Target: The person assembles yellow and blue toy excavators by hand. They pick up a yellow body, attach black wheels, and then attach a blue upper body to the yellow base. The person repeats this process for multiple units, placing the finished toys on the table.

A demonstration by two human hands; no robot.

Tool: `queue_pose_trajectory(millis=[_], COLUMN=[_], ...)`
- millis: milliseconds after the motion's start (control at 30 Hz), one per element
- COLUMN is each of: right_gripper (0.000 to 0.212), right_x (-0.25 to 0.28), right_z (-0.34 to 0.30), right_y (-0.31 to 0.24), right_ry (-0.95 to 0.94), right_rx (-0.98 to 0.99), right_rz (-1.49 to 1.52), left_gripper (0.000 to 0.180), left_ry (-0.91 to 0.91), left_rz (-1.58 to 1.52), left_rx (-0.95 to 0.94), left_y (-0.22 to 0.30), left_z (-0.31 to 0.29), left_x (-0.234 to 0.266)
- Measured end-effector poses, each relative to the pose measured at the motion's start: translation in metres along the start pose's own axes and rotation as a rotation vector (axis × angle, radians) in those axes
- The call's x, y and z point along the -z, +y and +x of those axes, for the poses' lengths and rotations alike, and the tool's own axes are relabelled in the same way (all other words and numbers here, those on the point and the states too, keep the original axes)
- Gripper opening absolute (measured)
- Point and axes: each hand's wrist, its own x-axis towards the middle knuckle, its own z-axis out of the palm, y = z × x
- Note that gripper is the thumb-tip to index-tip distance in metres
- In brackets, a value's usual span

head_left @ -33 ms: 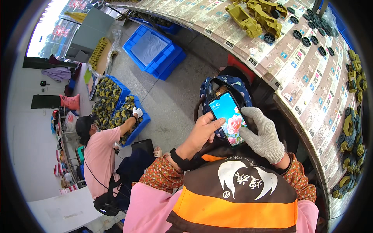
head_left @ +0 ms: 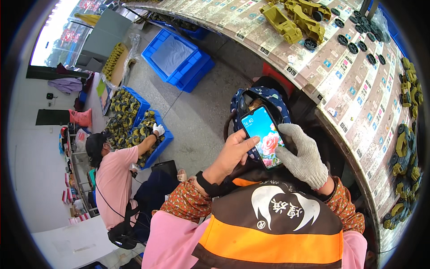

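In the head view, I see no clear change from a moment before, so the smartphone [head_left: 268, 143] stays at the same place, in front of my body, its top turned toward eleven o'clock. My bare left hand [head_left: 230, 154] pinches its left side, with the thumb over the front. My gloved right hand [head_left: 302, 157] is at its right side with bent fingers; I cannot tell whether it grips. Just beyond, near twelve o'clock, the dotted blue bag [head_left: 274, 96] seems to leave little room forward. The edge of the worktop [head_left: 345, 96] curves from twelve to four o'clock, near my right hand. Toward ten o'clock, grey floor [head_left: 201, 116] reaches to the stacked blue crates [head_left: 195, 74], so I judge this side is wider for moving.
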Motion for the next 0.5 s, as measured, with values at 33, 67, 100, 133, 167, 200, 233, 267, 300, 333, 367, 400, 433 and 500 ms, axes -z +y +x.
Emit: queue_pose_trajectory(millis=[33, 67, 100, 133, 167, 200, 233, 267, 300, 333, 367, 400, 433, 500], right_gripper=[0.049, 0.049, 0.049, 0.049, 0.049, 0.049, 0.049, 0.049, 0.049, 0.049, 0.049, 0.049, 0.049, 0.049], right_x=[-0.0002, -0.0005, -0.0007, -0.0006, -0.0003, -0.0002, -0.0008, -0.0020, -0.0026, -0.0022, -0.0015, -0.0007, 0.0000, 0.0007], right_z=[-0.0001, -0.0003, -0.0003, -0.0001, 0.0001, 0.0001, -0.0001, -0.0002, -0.0002, -0.0001, 0.0001, 0.0003, 0.0004, 0.0005], right_y=[0.0004, 0.0012, 0.0015, 0.0015, 0.0013, 0.0015, 0.0026, 0.0045, 0.0055, 0.0046, 0.0025, 0.0005, -0.0012, -0.0041], right_ry=[0.001, 0.002, 0.002, 0.000, -0.002, -0.004, -0.001, 0.001, 0.004, -0.002, -0.008, -0.014, -0.013, -0.012], right_rx=[0.003, 0.007, 0.011, 0.021, 0.031, 0.041, 0.042, 0.042, 0.043, 0.040, 0.038, 0.035, 0.041, 0.053], right_rz=[-0.002, -0.004, -0.005, -0.021, -0.037, -0.054, -0.046, -0.038, -0.029, -0.035, -0.041, -0.048, -0.060, -0.084], left_gripper=[0.036, 0.036, 0.036, 0.036, 0.035, 0.035, 0.035, 0.034, 0.034, 0.034, 0.034, 0.035, 0.035, 0.035], left_ry=[0.001, -0.001, -0.002, -0.002, 0.002, 0.006, 0.011, 0.009, 0.007, 0.006, 0.009, 0.010, 0.012, 0.014], left_rz=[0.001, -0.003, -0.007, -0.011, -0.010, -0.010, -0.009, -0.010, -0.010, -0.010, -0.009, -0.007, -0.005, -0.003], left_rx=[-0.001, 0.001, 0.002, 0.004, 0.002, 0.002, 0.001, 0.003, 0.006, 0.008, 0.012, 0.016, 0.020, 0.018], left_y=[0.0003, -0.0004, -0.0013, -0.0018, -0.0011, -0.0003, 0.0006, 0.0014, 0.0025, 0.0030, 0.0023, 0.0011, 0.0003, 0.0003], left_z=[0.0002, 0.0005, 0.0005, 0.0003, -0.0001, -0.0006, -0.0011, -0.0015, -0.0016, -0.0016, -0.0019, -0.0019, -0.0018, -0.0014], left_x=[-0.0003, 0.0000, 0.0006, 0.0010, 0.0007, 0.0000, -0.0007, -0.0012, -0.0016, -0.0017, -0.0015, -0.0011, -0.0009, -0.0010])
